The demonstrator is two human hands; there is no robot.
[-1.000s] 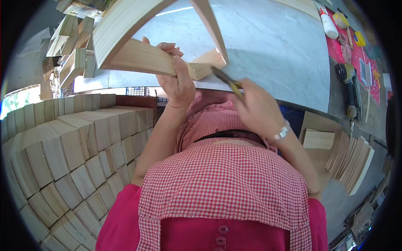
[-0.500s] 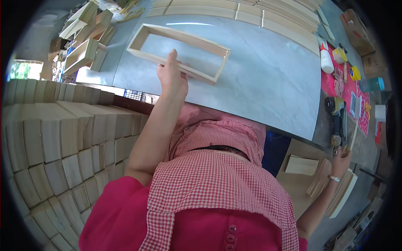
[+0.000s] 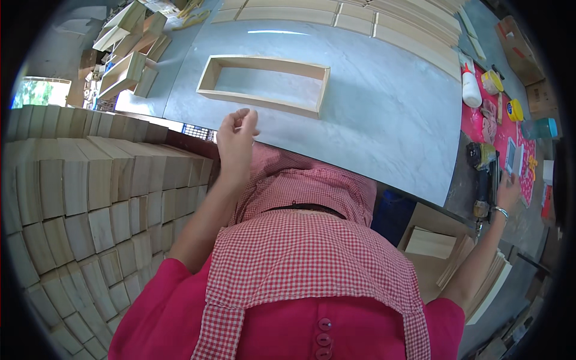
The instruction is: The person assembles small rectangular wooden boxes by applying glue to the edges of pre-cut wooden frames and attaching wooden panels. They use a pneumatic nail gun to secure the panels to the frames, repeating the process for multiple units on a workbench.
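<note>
An open rectangular frame of pale wood [image 3: 261, 103] lies on the grey marbled tabletop [image 3: 384, 120]. Just short of its near side is my left hand [image 3: 236, 147], apart from the wood, its fingers loosely curled with nothing visible in them. My right hand [image 3: 509, 193] is far out at the right, beside a black air nailer [image 3: 485, 180] with a metal fitting at its near end. Its fingertips reach to a small white-and-blue box [image 3: 512, 155]; whether they grip anything is too small to tell.
Wooden boards [image 3: 354, 18] line the table's far edge. Finished-looking wooden boxes [image 3: 123, 75] stack at the far left, above rows of wood blocks [image 3: 78, 180]. On a pink cloth [image 3: 507, 129] stand a white glue bottle [image 3: 471, 90], yellow-lidded tubs [image 3: 514, 110] and a teal jar [image 3: 540, 128].
My left hand has let go of the frame and drawn back toward me. The frame now lies straighter. My right hand has moved farther away, past the nailer's near end.
</note>
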